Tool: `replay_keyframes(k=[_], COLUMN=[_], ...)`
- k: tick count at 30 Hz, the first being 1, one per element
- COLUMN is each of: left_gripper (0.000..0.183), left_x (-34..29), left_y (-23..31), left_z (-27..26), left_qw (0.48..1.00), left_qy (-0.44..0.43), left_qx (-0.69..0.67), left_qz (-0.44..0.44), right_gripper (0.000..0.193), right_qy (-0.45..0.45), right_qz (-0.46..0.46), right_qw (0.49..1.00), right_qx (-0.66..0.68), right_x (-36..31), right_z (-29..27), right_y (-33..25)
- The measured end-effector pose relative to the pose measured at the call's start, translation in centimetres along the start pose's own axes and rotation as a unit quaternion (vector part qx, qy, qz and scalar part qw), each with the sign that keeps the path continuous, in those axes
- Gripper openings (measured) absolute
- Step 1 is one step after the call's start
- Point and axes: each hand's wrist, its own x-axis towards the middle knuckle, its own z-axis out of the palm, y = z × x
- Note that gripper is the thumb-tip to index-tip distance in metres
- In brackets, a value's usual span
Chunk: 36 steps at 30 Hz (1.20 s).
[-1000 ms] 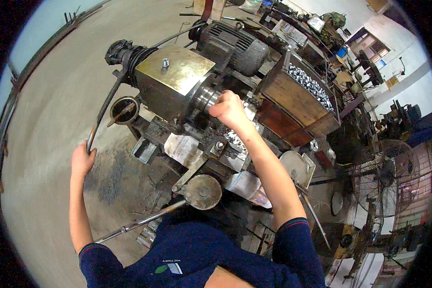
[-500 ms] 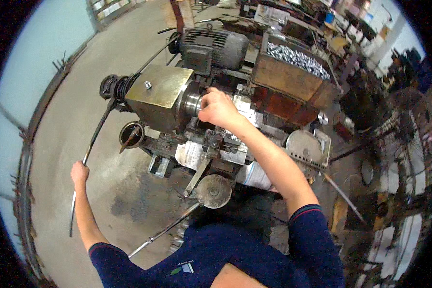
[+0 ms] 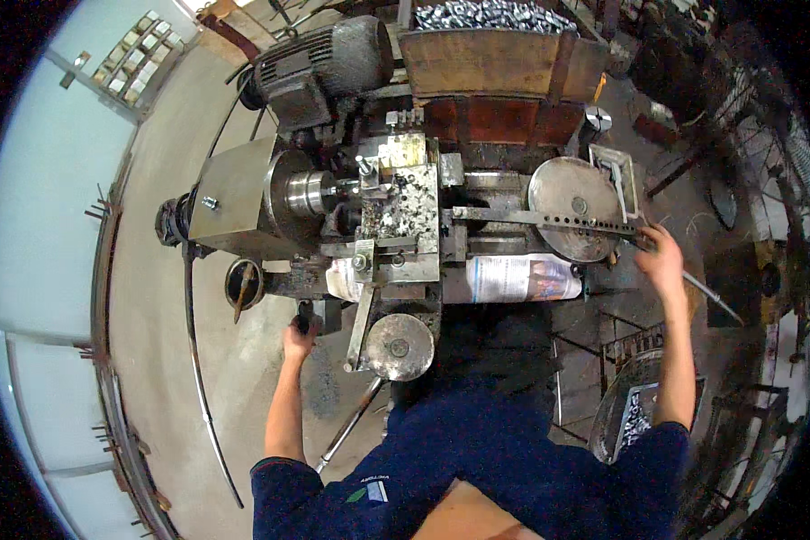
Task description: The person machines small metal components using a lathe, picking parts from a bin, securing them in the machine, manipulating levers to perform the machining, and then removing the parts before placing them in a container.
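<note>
My right hand (image 3: 661,263) is closed at the outer end of a flat metal lever with a row of holes (image 3: 594,224). This lever passes over a round metal disc (image 3: 562,193) on the right side of a lathe. My left hand (image 3: 298,340) is closed near the lathe's front left, at a dark part I cannot make out. Left of the tool slide (image 3: 400,211), scattered with metal chips, sits the shiny spindle nose (image 3: 308,193). A small round handwheel (image 3: 400,347) is at the machine's front. The long rod (image 3: 196,360) at the left hangs without a hand on it.
Behind the lathe stands a rusty box (image 3: 495,65) heaped with small shiny metal parts, beside a dark motor (image 3: 328,63). A pot with a brush-like stick (image 3: 244,283) is at the left. Another container of metal parts (image 3: 634,418) sits low at the right.
My left hand has let go of the long rod and moved right to the machine's front. My right hand has left the spindle and closed on the lever's end. The view has shifted.
</note>
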Motion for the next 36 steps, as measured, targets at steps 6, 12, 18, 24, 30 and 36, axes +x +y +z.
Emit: replay_keyframes(k=[6,12,18,24,30,36], left_gripper=[0.027,0.028,0.039,0.036,0.036,0.032], left_x=[2.1,1.9,-2.4,-6.3,-4.6,-2.9], left_y=[3.9,1.4,-7.3,-7.4,-8.0,-5.9], left_z=[-5.7,-4.8,-6.7,-7.2,-7.0,-5.8], left_qw=[0.861,0.931,0.989,0.983,0.993,0.995], left_qy=[-0.017,0.059,-0.011,-0.027,0.011,0.003], left_qx=[0.495,0.36,0.112,0.056,0.058,0.033], left_qz=[0.116,0.023,-0.092,-0.172,-0.102,-0.092], right_gripper=[0.052,0.044,0.045,0.03,0.036,0.037], right_qy=[0.034,-0.001,-0.073,-0.063,-0.063,-0.082], right_qz=[0.107,0.169,0.241,0.274,0.253,0.294], right_qw=[0.967,0.941,0.935,0.951,0.958,0.948], right_qx=[-0.23,-0.292,-0.249,-0.13,-0.121,-0.094], right_x=[-5.3,-6.8,-16.8,-21.4,-22.6,-22.4], right_z=[-1.2,0.0,0.8,2.5,2.6,1.9], right_y=[14.9,16.5,9.1,2.8,1.4,0.0])
